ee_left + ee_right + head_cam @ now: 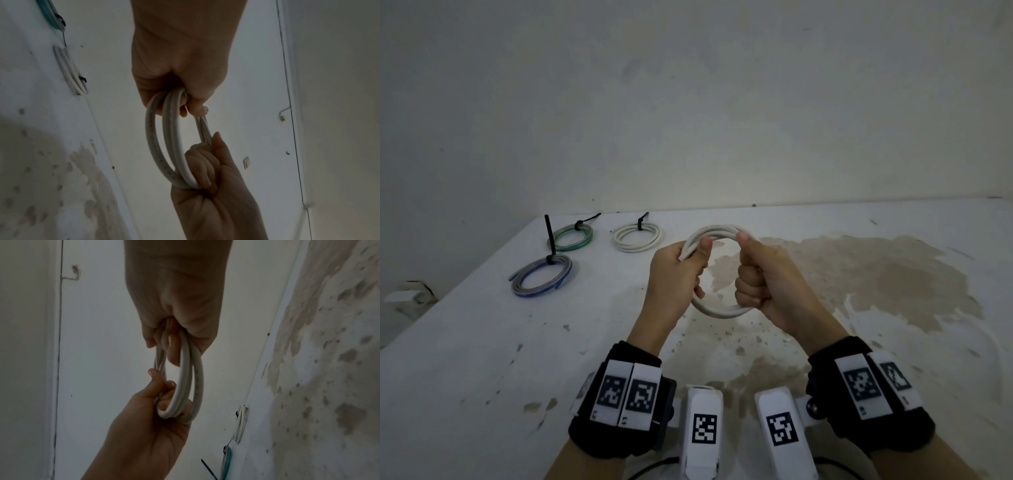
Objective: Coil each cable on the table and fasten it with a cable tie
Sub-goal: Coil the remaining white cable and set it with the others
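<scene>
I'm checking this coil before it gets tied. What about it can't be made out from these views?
- white cable ends: hidden in the left hand and right hand, every view.
- Loop count: strands overlap, wrist views dim.
- Print on the jacket: too small and blurred, left wrist view.

Dim, flat light; soft wide-angle blur.

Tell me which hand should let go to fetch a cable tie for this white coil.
Probably the right hand: the left hand pinches the white cable coil where a cut end shows, so it holds the loops together. No loose cable tie is visible.
</scene>
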